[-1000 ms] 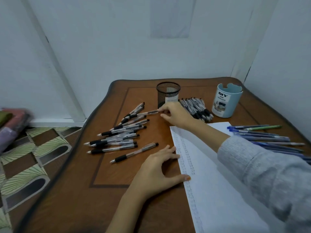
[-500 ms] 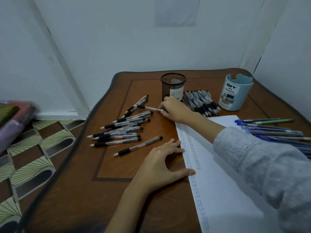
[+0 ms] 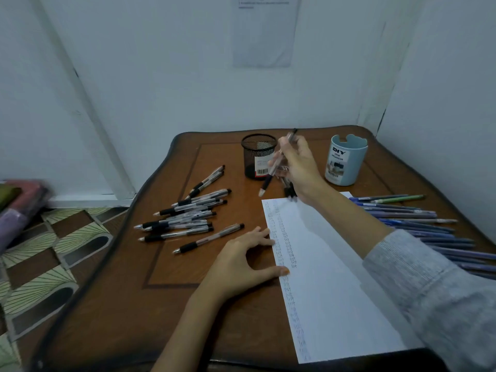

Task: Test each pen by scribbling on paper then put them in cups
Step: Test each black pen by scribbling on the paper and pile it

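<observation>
The blue cup (image 3: 346, 163) reads "DIY DESK ORGANIZER"; the mesh cup (image 3: 256, 157) carries a barcode sticker. The right hand (image 3: 298, 167) pinches a pen (image 3: 269, 179) tip-down above the counter (image 3: 120, 318), hiding more pens behind it. The left hand (image 3: 241, 261) lies spread, thumb pressing the edge of the paper (image 3: 335, 291). Blue pens (image 3: 402, 214) run off right, partly under the sleeve

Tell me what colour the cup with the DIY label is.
The cup is light blue; head view shows it.

Head view: facing forward and down onto brown wooden table (image 3: 120, 318)
Nearness: close above tabletop
Far edge: pale bluish wall (image 3: 188, 76)
</observation>
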